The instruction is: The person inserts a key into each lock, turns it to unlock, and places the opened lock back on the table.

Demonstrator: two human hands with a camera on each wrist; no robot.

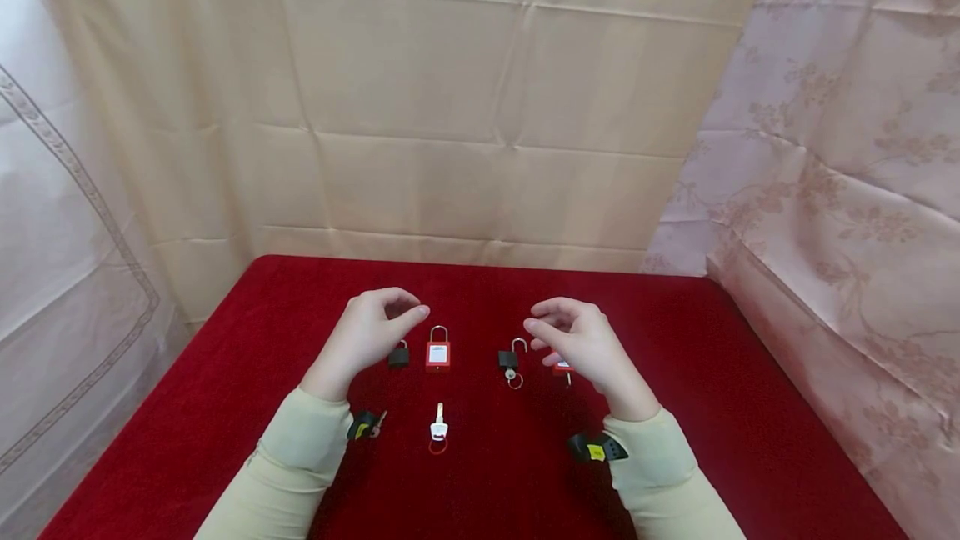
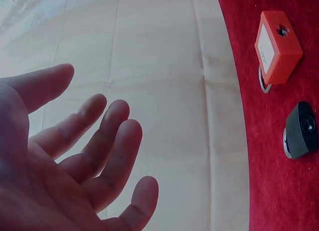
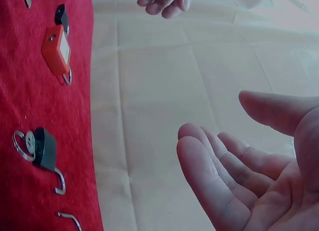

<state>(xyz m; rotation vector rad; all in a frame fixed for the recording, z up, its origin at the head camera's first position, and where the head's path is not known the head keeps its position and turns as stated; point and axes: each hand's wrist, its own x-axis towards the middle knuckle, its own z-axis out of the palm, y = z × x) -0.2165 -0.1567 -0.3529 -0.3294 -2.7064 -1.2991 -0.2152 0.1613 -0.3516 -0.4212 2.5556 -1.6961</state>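
Observation:
My left hand (image 1: 372, 327) is raised over the table with loosely bent fingers and nothing in it. Nearest to it are a black padlock (image 1: 398, 357), partly covered by the hand, and a red padlock (image 1: 438, 355) with a white label and its shackle closed. Facing it, my right hand (image 1: 581, 340) also hovers with nothing between its fingers. Beside its fingertips lies a black padlock (image 1: 507, 359) with an open shackle and a key (image 1: 511, 373) on a ring in it. Beneath the right hand a second red padlock (image 1: 562, 368) is mostly hidden.
A key with a white head (image 1: 438, 430) and red ring lies nearer the front on the red cloth (image 1: 495, 473). A smaller key (image 1: 380, 423) is beside the left wrist camera (image 1: 363, 426). Beige fabric (image 1: 420, 107) hangs behind the table.

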